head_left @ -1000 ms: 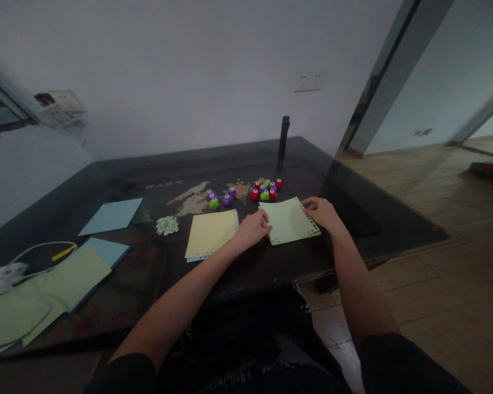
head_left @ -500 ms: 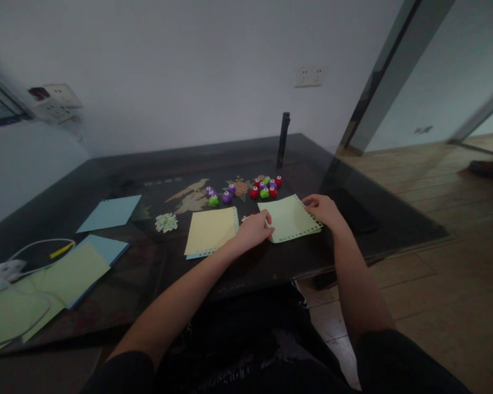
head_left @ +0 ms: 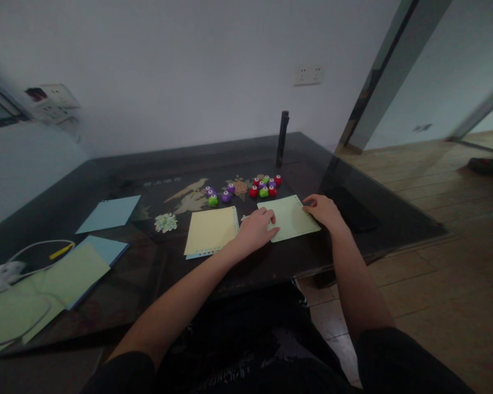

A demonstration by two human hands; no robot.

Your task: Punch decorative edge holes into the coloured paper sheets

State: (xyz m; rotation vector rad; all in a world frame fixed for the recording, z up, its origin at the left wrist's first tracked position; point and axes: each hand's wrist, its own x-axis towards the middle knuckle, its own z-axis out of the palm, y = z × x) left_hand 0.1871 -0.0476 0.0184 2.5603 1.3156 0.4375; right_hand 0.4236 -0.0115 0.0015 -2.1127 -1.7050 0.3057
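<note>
A pale green sheet of paper (head_left: 292, 220) with small punched holes by its right edge lies on the dark table in front of me. At its left edge, my left hand (head_left: 254, 229) has curled fingers over the paper and the thumb at the lower left corner. My right hand (head_left: 324, 211) holds the right edge between thumb and fingers. Left of my left hand lies a cream sheet (head_left: 209, 230) over a blue punched sheet (head_left: 197, 255). A few small paper bits (head_left: 244, 218) show behind my left hand, mostly hidden.
Red, green and purple small punches (head_left: 264, 187) stand behind the paper, with several more (head_left: 219, 194) to the left. A pile of paper cut-outs (head_left: 165, 222), blue paper (head_left: 109, 213), green sheets (head_left: 80, 273), a white cable (head_left: 36, 243), a black upright object (head_left: 282, 139) and a dark flat object (head_left: 351, 209) surround them.
The dark holes along the green paper's lower edge no longer show, and its lower right now looks like a single layer. My left-hand fingers have shifted slightly over the paper.
</note>
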